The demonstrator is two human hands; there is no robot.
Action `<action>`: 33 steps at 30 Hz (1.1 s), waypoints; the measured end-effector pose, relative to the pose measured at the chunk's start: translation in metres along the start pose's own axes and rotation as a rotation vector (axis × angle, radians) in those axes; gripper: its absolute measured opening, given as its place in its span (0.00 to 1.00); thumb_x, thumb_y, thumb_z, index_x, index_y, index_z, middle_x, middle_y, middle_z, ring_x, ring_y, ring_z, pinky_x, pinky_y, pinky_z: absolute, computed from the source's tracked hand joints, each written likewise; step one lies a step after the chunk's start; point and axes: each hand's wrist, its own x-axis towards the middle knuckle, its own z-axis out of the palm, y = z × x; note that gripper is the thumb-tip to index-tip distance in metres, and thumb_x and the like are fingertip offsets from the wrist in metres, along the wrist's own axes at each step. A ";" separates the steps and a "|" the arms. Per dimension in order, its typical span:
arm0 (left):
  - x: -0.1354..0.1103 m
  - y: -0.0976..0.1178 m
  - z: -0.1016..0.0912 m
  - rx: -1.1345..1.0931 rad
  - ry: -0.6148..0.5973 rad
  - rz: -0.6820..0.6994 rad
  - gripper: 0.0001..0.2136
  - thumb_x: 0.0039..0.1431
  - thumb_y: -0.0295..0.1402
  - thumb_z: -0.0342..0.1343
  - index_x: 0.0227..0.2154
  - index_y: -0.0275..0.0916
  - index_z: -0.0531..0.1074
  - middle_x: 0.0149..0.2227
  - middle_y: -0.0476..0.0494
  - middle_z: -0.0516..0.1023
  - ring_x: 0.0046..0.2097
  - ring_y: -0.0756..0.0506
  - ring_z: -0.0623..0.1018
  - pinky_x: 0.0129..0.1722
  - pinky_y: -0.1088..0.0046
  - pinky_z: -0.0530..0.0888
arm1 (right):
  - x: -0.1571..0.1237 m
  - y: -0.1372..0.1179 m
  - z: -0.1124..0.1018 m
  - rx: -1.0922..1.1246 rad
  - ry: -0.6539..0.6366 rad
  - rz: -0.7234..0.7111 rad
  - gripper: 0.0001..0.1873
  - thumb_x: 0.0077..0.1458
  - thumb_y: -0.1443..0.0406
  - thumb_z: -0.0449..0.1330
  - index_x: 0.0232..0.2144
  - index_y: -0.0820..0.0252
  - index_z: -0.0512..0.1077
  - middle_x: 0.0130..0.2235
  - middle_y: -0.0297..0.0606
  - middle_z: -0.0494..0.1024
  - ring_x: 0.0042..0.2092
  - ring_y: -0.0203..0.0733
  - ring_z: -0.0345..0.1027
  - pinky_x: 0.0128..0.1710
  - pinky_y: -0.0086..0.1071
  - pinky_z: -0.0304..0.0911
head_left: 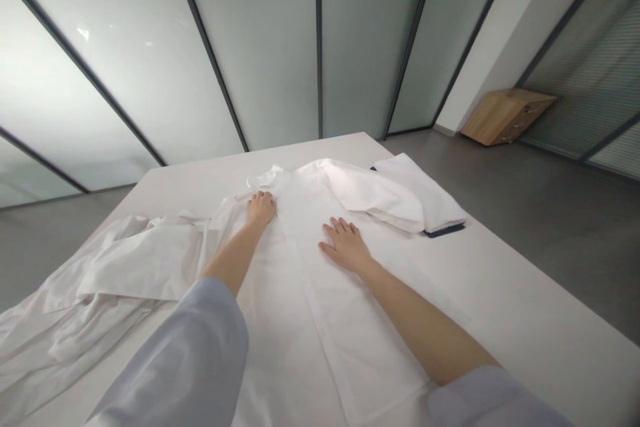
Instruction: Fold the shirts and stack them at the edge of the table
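Note:
A white long-sleeved garment (320,320) lies spread out on the white table (525,307), its collar end pointing away from me and a front seam running down its middle. My left hand (261,207) rests palm down near the collar end, left of the seam, with its fingers stretched forward. Lower and to the right, my right hand (346,245) presses on the cloth with fingers spread. One sleeve (375,193) reaches out to the right, toward a folded white cloth (425,187) with a dark blue edge beneath it. Neither hand holds anything.
A loose heap of white garments (135,267) covers the table's left side and hangs over its edge. Behind the table stands a frosted glass wall (270,47) with dark frames. A wooden cabinet (505,117) sits on the grey floor at the far right.

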 end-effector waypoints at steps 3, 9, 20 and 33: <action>-0.033 -0.002 0.002 0.006 -0.026 0.066 0.23 0.63 0.36 0.42 0.60 0.37 0.61 0.64 0.34 0.60 0.63 0.37 0.62 0.57 0.60 0.64 | 0.000 0.000 -0.001 -0.008 -0.009 0.006 0.32 0.63 0.50 0.44 0.63 0.57 0.58 0.68 0.47 0.52 0.68 0.53 0.43 0.63 0.49 0.40; -0.121 -0.016 -0.002 -0.005 -0.171 0.162 0.27 0.66 0.45 0.38 0.64 0.40 0.55 0.68 0.37 0.51 0.68 0.38 0.52 0.64 0.59 0.53 | 0.002 0.001 -0.003 -0.052 -0.018 0.004 0.31 0.63 0.50 0.45 0.63 0.57 0.59 0.67 0.46 0.53 0.67 0.53 0.44 0.63 0.49 0.42; -0.196 -0.025 -0.017 -0.003 -0.236 -0.061 0.35 0.61 0.57 0.34 0.67 0.44 0.49 0.70 0.35 0.45 0.68 0.28 0.46 0.61 0.39 0.49 | 0.003 0.002 0.003 -0.138 -0.034 0.004 0.32 0.64 0.51 0.41 0.65 0.59 0.55 0.68 0.48 0.51 0.67 0.55 0.43 0.63 0.51 0.42; -0.158 -0.042 -0.023 0.008 -0.253 0.114 0.35 0.62 0.56 0.35 0.67 0.43 0.48 0.70 0.38 0.46 0.69 0.32 0.47 0.63 0.43 0.49 | 0.005 0.015 -0.008 -0.149 0.029 0.000 0.28 0.62 0.50 0.48 0.58 0.57 0.64 0.62 0.49 0.63 0.62 0.55 0.55 0.58 0.47 0.50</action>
